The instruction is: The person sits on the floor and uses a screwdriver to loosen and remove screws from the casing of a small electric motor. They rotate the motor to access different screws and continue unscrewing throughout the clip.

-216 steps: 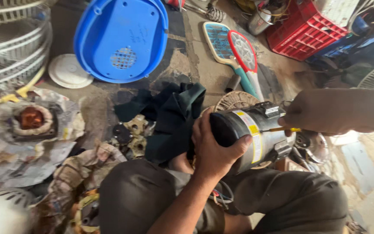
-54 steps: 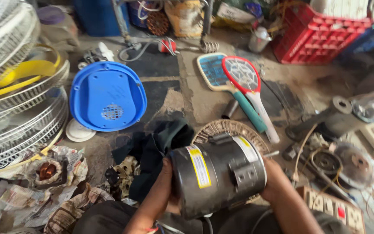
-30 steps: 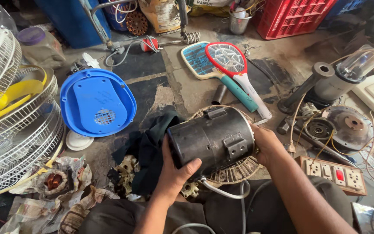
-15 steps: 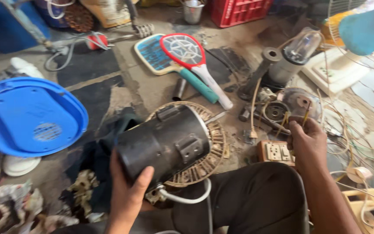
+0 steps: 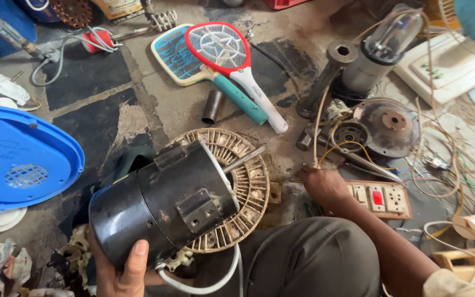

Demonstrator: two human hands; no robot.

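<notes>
My left hand [image 5: 121,268] grips the rear end of a black cylindrical fan motor [image 5: 166,201] and holds it tilted over my lap. The motor's shaft points up and to the right, and a white cable [image 5: 204,286] hangs from its underside. It hides part of a round rusty finned ring [image 5: 251,176] lying behind it. My right hand [image 5: 322,184] is off the motor, down on the floor beside a beige switchboard [image 5: 383,199]. Its fingers curl at a thin metal rod and yellow wires [image 5: 336,148]. Whether it grips anything is hidden.
A blue fan cover [image 5: 20,159] lies at the left. Two racket-shaped insect swatters [image 5: 221,52] lie ahead, with a dark metal tube [image 5: 211,106] beside them. To the right are a mixer base with a clear jar [image 5: 380,52], a round metal plate [image 5: 388,124] and tangled wires [image 5: 452,165]. A dark cloth [image 5: 122,165] lies under the motor.
My right hand has let go of the motor and reached right to the floor by the switchboard. My left hand now holds the motor alone. The view has swung right.
</notes>
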